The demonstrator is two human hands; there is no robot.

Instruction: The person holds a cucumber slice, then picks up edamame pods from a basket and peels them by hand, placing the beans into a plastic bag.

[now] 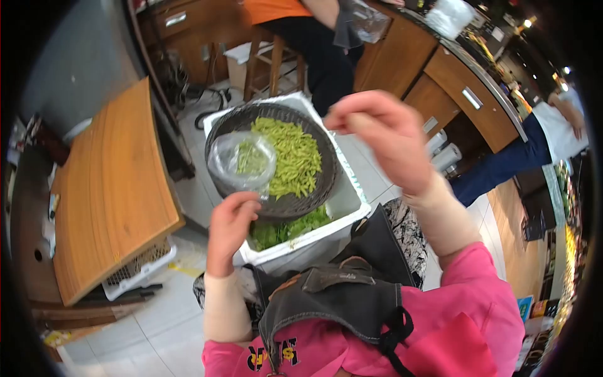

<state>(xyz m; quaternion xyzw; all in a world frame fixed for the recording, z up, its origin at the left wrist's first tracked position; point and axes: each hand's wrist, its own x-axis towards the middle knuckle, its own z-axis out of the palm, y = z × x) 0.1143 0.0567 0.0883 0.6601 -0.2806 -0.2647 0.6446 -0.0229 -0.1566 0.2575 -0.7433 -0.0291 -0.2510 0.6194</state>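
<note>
A dark woven basket [220, 129] rests across a white foam box [361, 210]. Many small, slender yellow-green pieces, perhaps pods or peppers [292, 157], fill its right side. On the left side of the basket lies a clear plastic bag [220, 164] with some green pieces inside. My left hand [231, 229] is at the near rim, its thumb and fingers pinched at the bag's near corner. My right hand [386, 135] is raised right of the basket, slightly blurred, fingertips pressed together; anything in them is too small to make out.
Leafy greens [292, 227] lie in the box under the basket. A wooden panel [116, 195] stands left, above a white plastic crate [141, 270]. A seated person in dark trousers [320, 53] is beyond the box. Another person [502, 160] stands right, by wooden cabinets [461, 85].
</note>
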